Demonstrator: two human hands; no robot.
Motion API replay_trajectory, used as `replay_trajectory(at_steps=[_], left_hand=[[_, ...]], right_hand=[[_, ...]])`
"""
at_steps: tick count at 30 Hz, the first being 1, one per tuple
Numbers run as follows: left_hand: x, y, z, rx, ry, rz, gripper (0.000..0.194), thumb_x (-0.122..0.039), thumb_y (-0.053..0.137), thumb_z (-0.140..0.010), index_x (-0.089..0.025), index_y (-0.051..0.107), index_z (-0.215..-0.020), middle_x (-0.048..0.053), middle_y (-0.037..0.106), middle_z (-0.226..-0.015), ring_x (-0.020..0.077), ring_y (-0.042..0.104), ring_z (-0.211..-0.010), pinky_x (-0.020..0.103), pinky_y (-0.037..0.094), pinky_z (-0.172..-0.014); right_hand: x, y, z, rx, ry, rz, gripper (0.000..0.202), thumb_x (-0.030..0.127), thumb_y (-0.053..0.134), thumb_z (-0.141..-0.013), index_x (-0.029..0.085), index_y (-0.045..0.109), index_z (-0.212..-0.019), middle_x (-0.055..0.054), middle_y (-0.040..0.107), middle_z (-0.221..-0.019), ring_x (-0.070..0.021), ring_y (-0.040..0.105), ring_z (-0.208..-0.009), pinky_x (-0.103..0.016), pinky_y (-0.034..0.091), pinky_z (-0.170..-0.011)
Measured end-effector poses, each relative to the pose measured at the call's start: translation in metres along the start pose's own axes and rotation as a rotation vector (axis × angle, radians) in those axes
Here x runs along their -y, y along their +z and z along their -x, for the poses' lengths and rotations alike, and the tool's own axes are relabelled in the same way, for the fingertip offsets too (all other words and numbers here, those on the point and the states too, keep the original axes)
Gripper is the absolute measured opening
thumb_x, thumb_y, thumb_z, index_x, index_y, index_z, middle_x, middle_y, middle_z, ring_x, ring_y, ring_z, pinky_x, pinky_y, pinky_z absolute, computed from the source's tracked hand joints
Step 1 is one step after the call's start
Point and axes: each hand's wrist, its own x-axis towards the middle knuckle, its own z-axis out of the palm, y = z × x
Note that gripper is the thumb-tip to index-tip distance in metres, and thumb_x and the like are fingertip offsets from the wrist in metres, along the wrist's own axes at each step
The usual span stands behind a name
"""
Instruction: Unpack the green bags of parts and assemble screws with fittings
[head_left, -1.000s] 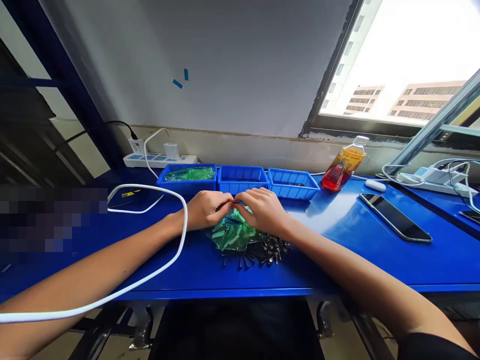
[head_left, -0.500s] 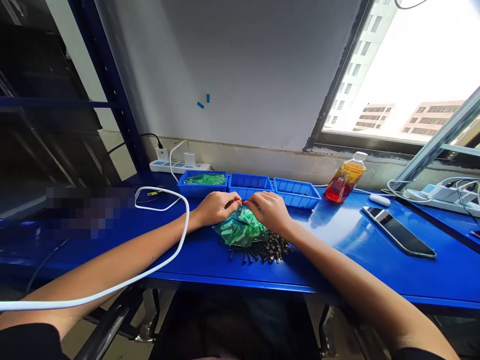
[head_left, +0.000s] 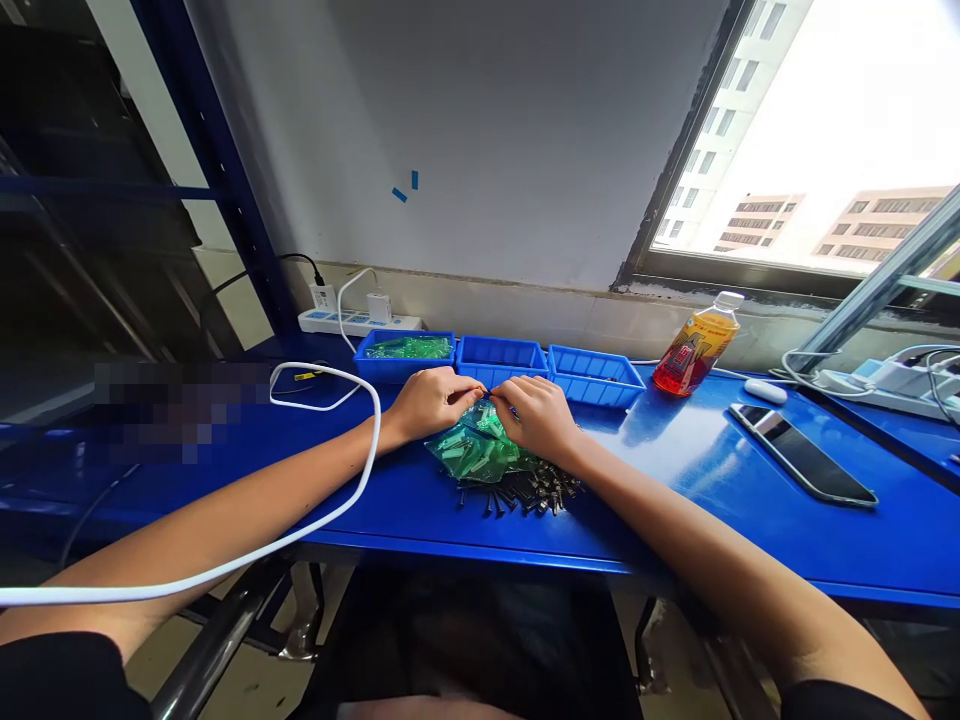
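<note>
My left hand (head_left: 435, 402) and my right hand (head_left: 534, 412) meet fingertip to fingertip above the work surface. Both are closed in a pinch; whatever lies between the fingertips is too small to make out. Just below them is a clear bag of green plastic pieces (head_left: 474, 452), partly covered by my right hand. Beside and in front of that bag, dark screws (head_left: 499, 497) and small metal parts (head_left: 553, 490) lie in a loose pile, reaching under my right wrist.
Three blue bins line the back: the left bin (head_left: 405, 372) holds green bagged pieces, then a middle bin (head_left: 501, 352) and a right bin (head_left: 596, 388). A drink bottle (head_left: 694, 348) and phone (head_left: 802, 453) are at right. A white cable (head_left: 360, 480) crosses my left forearm.
The fingertips of both hands have shifted slightly but stay pinched together over the bag. The whole view has tilted a little; the objects on the table keep their places.
</note>
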Motion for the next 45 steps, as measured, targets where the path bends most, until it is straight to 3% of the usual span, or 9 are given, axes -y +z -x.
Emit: replay_trajectory(at_steps=[6, 10, 15, 20, 25, 31, 39, 45], left_hand=[[-0.005, 0.000, 0.000, -0.007, -0.062, -0.084, 0.029, -0.033, 0.047, -0.084, -0.021, 0.073, -0.087, 0.004, 0.065, -0.065, 0.0165, 0.057, -0.067, 0.026, 0.041, -0.061], [-0.007, -0.001, -0.002, 0.055, -0.170, -0.105, 0.038, -0.038, 0.041, -0.087, -0.018, 0.070, -0.075, 0.005, 0.064, -0.066, 0.0186, 0.059, -0.070, 0.028, 0.042, -0.063], [-0.002, -0.002, -0.003, 0.159, -0.193, -0.020, 0.031, -0.036, 0.043, -0.084, -0.020, 0.065, -0.099, 0.004, 0.068, -0.085, 0.0207, 0.061, -0.085, 0.031, 0.046, -0.075], [0.003, 0.001, -0.002, 0.268, -0.128, 0.023, 0.045, -0.037, 0.046, -0.082, -0.015, 0.055, -0.120, 0.009, 0.063, -0.113, 0.0228, 0.056, -0.106, 0.032, 0.043, -0.091], [0.002, -0.001, -0.003, 0.360, -0.059, 0.012, 0.049, -0.036, 0.047, -0.083, -0.014, 0.048, -0.127, 0.010, 0.059, -0.121, 0.0222, 0.054, -0.111, 0.031, 0.040, -0.096], [0.003, -0.005, -0.004, 0.404, -0.024, -0.018, 0.042, -0.035, 0.043, -0.086, -0.015, 0.052, -0.123, 0.009, 0.060, -0.120, 0.0212, 0.054, -0.111, 0.029, 0.040, -0.095], [0.005, -0.008, -0.005, 0.471, -0.001, -0.014, 0.041, -0.034, 0.043, -0.087, -0.014, 0.053, -0.122, 0.011, 0.059, -0.122, 0.0209, 0.052, -0.114, 0.028, 0.037, -0.097], [0.003, -0.016, -0.004, 0.555, 0.008, 0.035, 0.053, -0.049, 0.030, -0.091, -0.017, 0.046, -0.130, 0.010, 0.051, -0.133, 0.0220, 0.044, -0.122, 0.031, 0.032, -0.100]], right_hand=[[0.001, -0.002, -0.002, 0.016, 0.029, 0.021, 0.026, 0.021, 0.041, -0.088, 0.018, 0.060, -0.070, -0.003, 0.066, -0.066, -0.0134, 0.056, -0.062, -0.026, 0.031, -0.058], [0.003, -0.006, -0.004, 0.058, 0.101, 0.037, 0.024, 0.021, 0.042, -0.086, 0.018, 0.060, -0.070, -0.003, 0.066, -0.065, -0.0140, 0.057, -0.062, -0.026, 0.031, -0.058], [-0.003, -0.013, -0.009, 0.148, 0.299, 0.098, 0.021, 0.023, 0.044, -0.085, 0.017, 0.064, -0.078, -0.004, 0.068, -0.068, -0.0162, 0.061, -0.066, -0.025, 0.033, -0.058], [-0.018, -0.019, -0.011, 0.224, 0.552, 0.175, 0.025, 0.027, 0.041, -0.089, 0.019, 0.064, -0.093, -0.006, 0.071, -0.083, -0.0194, 0.064, -0.077, -0.025, 0.033, -0.057], [-0.024, -0.020, -0.011, 0.304, 0.681, 0.226, 0.029, 0.032, 0.038, -0.091, 0.022, 0.064, -0.099, -0.006, 0.071, -0.090, -0.0226, 0.065, -0.081, -0.026, 0.034, -0.056], [-0.022, -0.020, -0.011, 0.319, 0.669, 0.200, 0.027, 0.030, 0.040, -0.090, 0.022, 0.064, -0.098, -0.006, 0.071, -0.090, -0.0226, 0.066, -0.084, -0.025, 0.037, -0.057], [-0.025, -0.016, -0.007, 0.242, 0.617, 0.154, 0.025, 0.035, 0.044, -0.089, 0.021, 0.064, -0.091, -0.008, 0.071, -0.077, -0.0240, 0.066, -0.073, -0.026, 0.033, -0.052], [-0.021, -0.020, -0.009, 0.228, 0.559, 0.092, 0.025, 0.034, 0.045, -0.088, 0.020, 0.064, -0.094, -0.005, 0.069, -0.071, -0.0208, 0.064, -0.069, -0.026, 0.035, -0.054]])
